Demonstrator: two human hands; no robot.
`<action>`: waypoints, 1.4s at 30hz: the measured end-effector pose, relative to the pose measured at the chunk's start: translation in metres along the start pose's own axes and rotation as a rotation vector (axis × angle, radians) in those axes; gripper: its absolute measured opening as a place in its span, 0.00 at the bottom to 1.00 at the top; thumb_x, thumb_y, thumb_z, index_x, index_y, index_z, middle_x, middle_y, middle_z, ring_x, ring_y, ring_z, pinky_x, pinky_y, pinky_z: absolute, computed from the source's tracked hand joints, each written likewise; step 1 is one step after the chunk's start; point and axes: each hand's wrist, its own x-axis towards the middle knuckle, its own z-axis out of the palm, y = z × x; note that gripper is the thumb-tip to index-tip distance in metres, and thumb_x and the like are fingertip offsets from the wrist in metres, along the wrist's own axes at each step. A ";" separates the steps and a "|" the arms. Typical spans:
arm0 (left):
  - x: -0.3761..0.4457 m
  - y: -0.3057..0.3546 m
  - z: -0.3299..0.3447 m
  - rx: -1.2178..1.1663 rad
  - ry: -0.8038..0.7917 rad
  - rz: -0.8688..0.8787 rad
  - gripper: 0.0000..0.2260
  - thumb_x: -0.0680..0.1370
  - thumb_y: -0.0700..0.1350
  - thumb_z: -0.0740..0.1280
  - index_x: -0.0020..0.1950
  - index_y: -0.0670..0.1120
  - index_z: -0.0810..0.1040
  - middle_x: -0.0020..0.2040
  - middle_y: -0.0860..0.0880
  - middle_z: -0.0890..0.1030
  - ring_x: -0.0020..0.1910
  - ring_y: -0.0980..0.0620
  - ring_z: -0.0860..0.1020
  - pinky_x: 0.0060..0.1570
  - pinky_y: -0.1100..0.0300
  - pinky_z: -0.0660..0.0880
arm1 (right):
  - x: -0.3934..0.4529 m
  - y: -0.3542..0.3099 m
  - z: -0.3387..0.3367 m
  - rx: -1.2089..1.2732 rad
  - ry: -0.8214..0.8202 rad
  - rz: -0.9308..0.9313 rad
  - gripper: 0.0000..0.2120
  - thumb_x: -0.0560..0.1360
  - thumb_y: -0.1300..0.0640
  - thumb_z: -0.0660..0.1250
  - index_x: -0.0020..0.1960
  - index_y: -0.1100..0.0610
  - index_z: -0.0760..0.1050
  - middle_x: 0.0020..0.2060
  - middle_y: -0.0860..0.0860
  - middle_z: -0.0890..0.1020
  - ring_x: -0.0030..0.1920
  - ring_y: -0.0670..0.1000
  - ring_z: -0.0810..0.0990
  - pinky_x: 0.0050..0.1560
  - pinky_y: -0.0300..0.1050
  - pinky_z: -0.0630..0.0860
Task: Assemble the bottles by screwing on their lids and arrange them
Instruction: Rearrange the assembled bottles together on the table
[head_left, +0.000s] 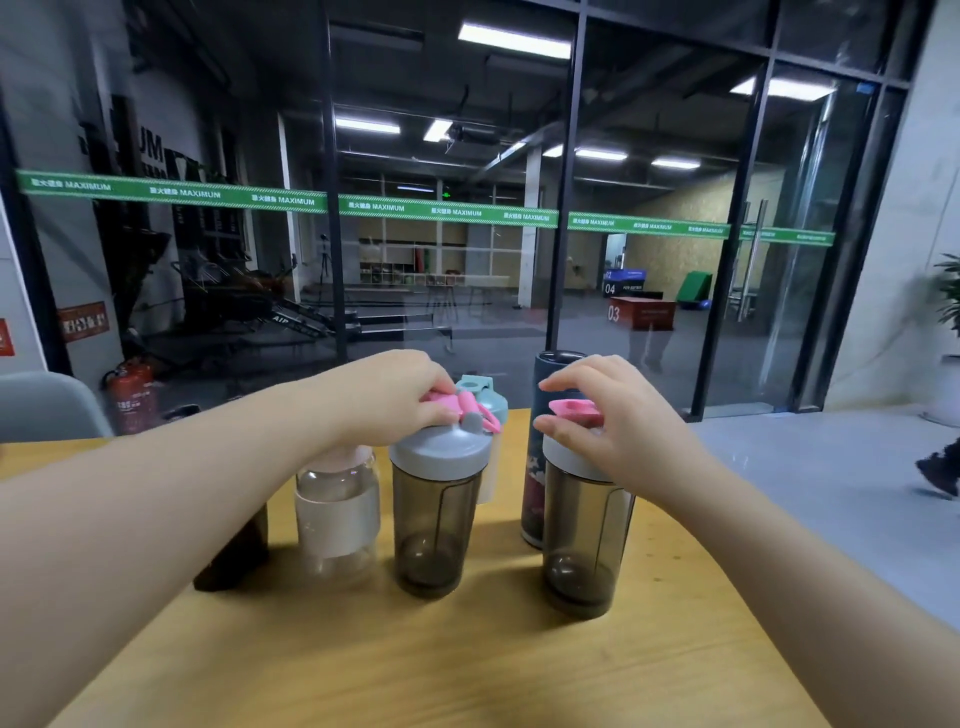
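Two bare forearms reached in over the wooden table, each toward a smoky shaker bottle. Taking the left smoky shaker as the landmark: it stood upright on the table with its grey lid seated, and the left hand sat on top of it, fingers curled round the pink flip cap. To its right, apart from it, stood the second smoky shaker, where the right hand pinched a pink cap between thumb and fingers (how tightly, I cannot tell). Just left of the landmark stood a clear bottle with a white sleeve, and further left a dark bottle, partly hidden by the arm. Behind the landmark rose a teal-lidded bottle; behind the second shaker, a dark printed tumbler.
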 end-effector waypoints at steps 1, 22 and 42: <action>-0.005 0.004 -0.001 -0.005 0.003 0.015 0.15 0.79 0.55 0.61 0.56 0.47 0.80 0.51 0.46 0.80 0.51 0.47 0.76 0.53 0.47 0.73 | 0.001 -0.006 -0.003 0.016 -0.023 -0.005 0.21 0.74 0.44 0.65 0.64 0.52 0.73 0.59 0.46 0.77 0.62 0.46 0.69 0.58 0.38 0.66; -0.053 0.073 0.003 -0.422 0.090 0.133 0.14 0.75 0.57 0.67 0.58 0.55 0.71 0.53 0.57 0.79 0.51 0.57 0.76 0.49 0.62 0.73 | -0.020 -0.020 -0.047 0.453 -0.504 0.039 0.15 0.73 0.55 0.71 0.59 0.44 0.78 0.54 0.40 0.81 0.57 0.43 0.78 0.59 0.48 0.76; -0.051 0.100 0.020 -0.557 0.112 0.152 0.12 0.76 0.50 0.69 0.58 0.55 0.74 0.56 0.56 0.77 0.55 0.56 0.76 0.56 0.59 0.73 | -0.044 0.007 -0.071 0.495 -0.423 0.165 0.23 0.70 0.69 0.61 0.50 0.44 0.81 0.46 0.38 0.82 0.46 0.53 0.82 0.42 0.42 0.79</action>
